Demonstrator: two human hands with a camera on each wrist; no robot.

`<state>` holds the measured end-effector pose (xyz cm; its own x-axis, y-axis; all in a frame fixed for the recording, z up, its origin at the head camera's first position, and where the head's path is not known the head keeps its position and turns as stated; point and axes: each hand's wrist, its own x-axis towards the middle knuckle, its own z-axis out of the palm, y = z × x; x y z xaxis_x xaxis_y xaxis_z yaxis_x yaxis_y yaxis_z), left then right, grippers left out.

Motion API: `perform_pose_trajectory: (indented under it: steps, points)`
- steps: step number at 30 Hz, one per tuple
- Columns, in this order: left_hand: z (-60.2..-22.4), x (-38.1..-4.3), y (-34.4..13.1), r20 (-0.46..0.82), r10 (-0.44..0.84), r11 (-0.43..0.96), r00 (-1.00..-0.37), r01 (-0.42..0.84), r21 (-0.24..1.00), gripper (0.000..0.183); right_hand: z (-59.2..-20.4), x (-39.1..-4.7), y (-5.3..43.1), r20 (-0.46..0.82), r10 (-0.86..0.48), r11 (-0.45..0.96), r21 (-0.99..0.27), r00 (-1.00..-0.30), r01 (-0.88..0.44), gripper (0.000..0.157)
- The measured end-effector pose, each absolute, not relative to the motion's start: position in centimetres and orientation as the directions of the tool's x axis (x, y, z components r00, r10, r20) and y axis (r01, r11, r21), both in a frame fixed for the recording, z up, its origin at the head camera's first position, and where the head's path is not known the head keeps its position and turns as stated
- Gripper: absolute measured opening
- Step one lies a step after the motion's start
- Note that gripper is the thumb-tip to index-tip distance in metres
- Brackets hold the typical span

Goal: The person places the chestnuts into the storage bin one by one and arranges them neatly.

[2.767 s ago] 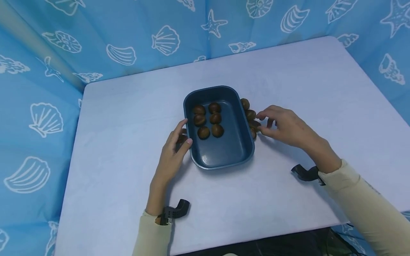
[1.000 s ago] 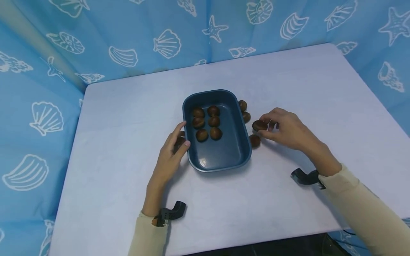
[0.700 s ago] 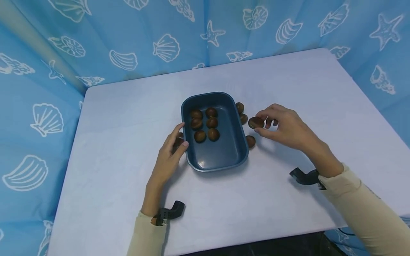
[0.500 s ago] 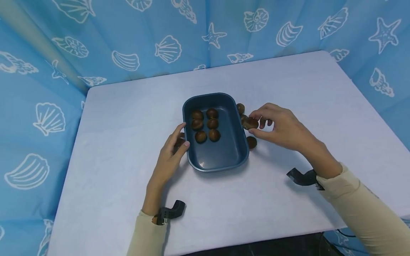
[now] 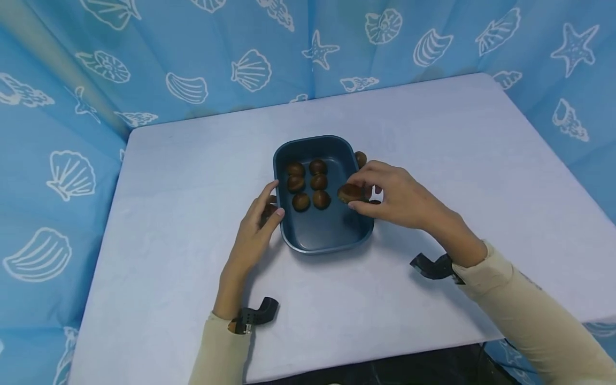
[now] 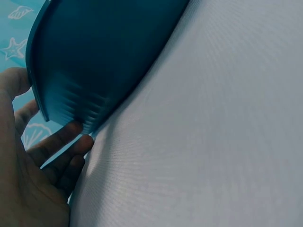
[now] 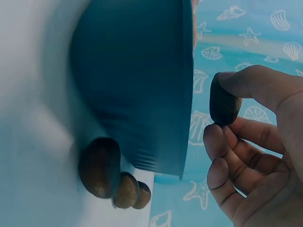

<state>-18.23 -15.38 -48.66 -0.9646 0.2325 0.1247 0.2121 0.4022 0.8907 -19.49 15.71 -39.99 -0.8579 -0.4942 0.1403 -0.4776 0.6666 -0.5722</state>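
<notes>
A dark blue rectangular tray point(image 5: 327, 235) stands mid-table with several brown chestnuts point(image 5: 301, 202) inside, set in two columns towards its left and far part. My right hand point(image 5: 397, 198) pinches one chestnut point(image 5: 351, 193) between thumb and fingertips over the tray's right part; in the right wrist view this chestnut point(image 7: 224, 99) is beside the rim height. At the tray's left side my left hand point(image 5: 252, 230) touches the rim and outer wall with thumb and extended fingers. The left wrist view has these fingers point(image 6: 57, 142) against the outer wall.
Outside the tray's right wall lie three chestnuts point(image 7: 100, 168), partly hidden in the head view by the right hand. A white cloth covers the table point(image 5: 192, 214). Blue curtains point(image 5: 144, 53) with shell prints hang behind and at the sides.
My right hand took a chestnut from the row beside the tray, lifted it and carried it left over the tray's rim. My left hand stays at the tray's left side.
</notes>
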Motion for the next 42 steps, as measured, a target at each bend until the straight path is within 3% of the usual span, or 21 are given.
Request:
perform_pose_trajectory:
  steps: [7,26,42]
  points:
    - [-48.6,-18.3,-15.5,0.121,0.232,0.404,-0.965,0.208,0.891,0.055,-40.2,-19.5,14.6,0.117,-0.538,0.642,-0.585,-0.835,-0.495,0.035]
    - [-49.0,-18.3,-15.4,0.123,0.234,0.404,-0.964,0.211,0.890,0.055,-41.7,-21.0,9.5,0.034,-0.652,0.655,-0.478,-0.758,-0.585,0.042]
    - [-48.7,-18.1,-14.9,0.115,0.233,0.397,-0.966,0.202,0.895,0.055,-42.6,-20.9,8.5,0.019,-0.655,0.673,-0.439,-0.755,-0.595,0.039]
